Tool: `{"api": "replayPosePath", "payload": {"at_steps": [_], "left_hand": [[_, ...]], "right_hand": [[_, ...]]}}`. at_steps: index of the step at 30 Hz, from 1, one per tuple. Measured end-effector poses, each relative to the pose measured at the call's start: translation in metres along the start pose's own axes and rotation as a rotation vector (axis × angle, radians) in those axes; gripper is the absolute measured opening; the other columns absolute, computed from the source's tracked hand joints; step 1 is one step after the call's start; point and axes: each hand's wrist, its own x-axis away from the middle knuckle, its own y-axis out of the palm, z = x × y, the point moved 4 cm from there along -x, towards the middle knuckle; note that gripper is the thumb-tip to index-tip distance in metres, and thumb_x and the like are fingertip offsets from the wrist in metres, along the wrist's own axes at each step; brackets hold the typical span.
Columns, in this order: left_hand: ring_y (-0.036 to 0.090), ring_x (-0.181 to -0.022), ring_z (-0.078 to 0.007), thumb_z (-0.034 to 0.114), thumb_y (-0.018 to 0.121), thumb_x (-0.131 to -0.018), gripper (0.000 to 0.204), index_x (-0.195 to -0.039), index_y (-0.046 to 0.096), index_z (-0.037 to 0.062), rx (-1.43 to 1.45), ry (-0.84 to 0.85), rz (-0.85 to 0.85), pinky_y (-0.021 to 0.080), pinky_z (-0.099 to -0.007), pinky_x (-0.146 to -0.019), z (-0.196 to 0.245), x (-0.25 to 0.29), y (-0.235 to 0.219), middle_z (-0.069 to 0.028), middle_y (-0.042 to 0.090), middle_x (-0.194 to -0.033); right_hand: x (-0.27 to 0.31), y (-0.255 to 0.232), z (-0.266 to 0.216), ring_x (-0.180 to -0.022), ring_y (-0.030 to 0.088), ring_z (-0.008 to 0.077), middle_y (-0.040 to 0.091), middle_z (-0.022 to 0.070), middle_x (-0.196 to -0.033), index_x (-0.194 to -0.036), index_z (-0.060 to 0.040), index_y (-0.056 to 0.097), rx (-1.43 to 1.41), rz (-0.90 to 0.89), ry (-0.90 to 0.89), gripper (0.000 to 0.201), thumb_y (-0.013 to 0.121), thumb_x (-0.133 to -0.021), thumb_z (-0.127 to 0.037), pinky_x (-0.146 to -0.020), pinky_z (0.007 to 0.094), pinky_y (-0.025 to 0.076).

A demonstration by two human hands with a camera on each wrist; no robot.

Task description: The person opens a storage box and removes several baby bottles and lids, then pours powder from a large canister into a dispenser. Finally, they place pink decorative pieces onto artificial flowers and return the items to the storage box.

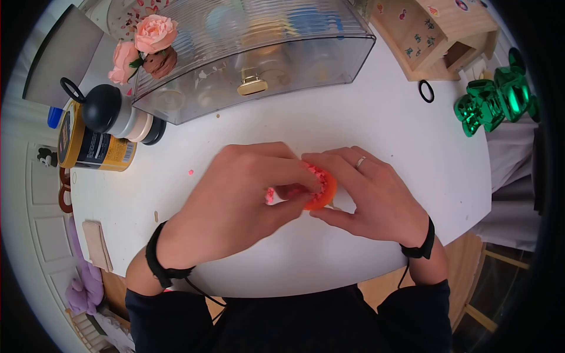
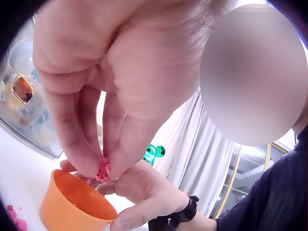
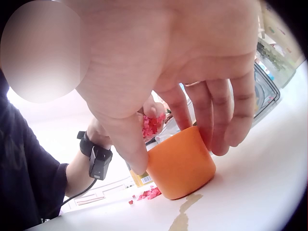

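Note:
An orange cup rests slightly tilted on the white table, my right hand holding it between thumb and fingers. Over the cup's mouth, my left hand pinches a clump of pink crumbly bits between thumb and fingertips. The cup's orange inner wall shows in the left wrist view. A small pile of pink bits lies on the table beside the cup, partly hidden by my left hand in the head view.
Behind the hands stands a clear ribbed case with a gold latch. At the left are a yellow tub and a dark-topped bottle. A wooden house, black ring and green shiny figure sit at the right.

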Motion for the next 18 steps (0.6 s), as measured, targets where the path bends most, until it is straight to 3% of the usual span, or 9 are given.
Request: {"api": "replayPosePath", "payload": {"at_steps": [4, 10, 18], "left_hand": [[0.076, -0.085, -0.0263, -0.001, 0.083, -0.089, 0.020, -0.106, 0.085, 0.0108, -0.128, 0.001, -0.115, 0.059, -0.0355, -0.072, -0.002, -0.013, 0.017, -0.0073, 0.079, -0.097], [0.076, -0.090, -0.0321, -0.006, 0.076, -0.094, 0.025, -0.114, 0.082, 0.0082, -0.116, 0.077, -0.097, 0.061, -0.0375, -0.078, -0.002, -0.012, 0.018, -0.0111, 0.080, -0.101], [0.080, -0.093, -0.0285, -0.010, 0.074, -0.094, 0.027, -0.113, 0.083, 0.0069, 0.009, -0.042, -0.040, 0.064, -0.0364, -0.084, -0.005, -0.004, 0.008, -0.0107, 0.082, -0.104]], "right_hand": [[0.002, 0.000, 0.002, -0.111, 0.073, 0.0350, 0.073, 0.0128, -0.120, -0.143, -0.0077, 0.064, 0.026, 0.017, -0.005, 0.063, 0.090, -0.089, -0.025, -0.094, 0.0428, 0.061], [0.001, -0.001, 0.003, -0.111, 0.073, 0.0345, 0.073, 0.0124, -0.121, -0.143, -0.0074, 0.064, 0.025, 0.034, -0.007, 0.061, 0.089, -0.089, -0.024, -0.095, 0.0428, 0.060], [-0.001, 0.000, 0.001, -0.111, 0.073, 0.0347, 0.073, 0.0124, -0.122, -0.143, -0.0085, 0.064, 0.017, 0.020, -0.002, 0.064, 0.091, -0.087, -0.022, -0.095, 0.0432, 0.061]]}}
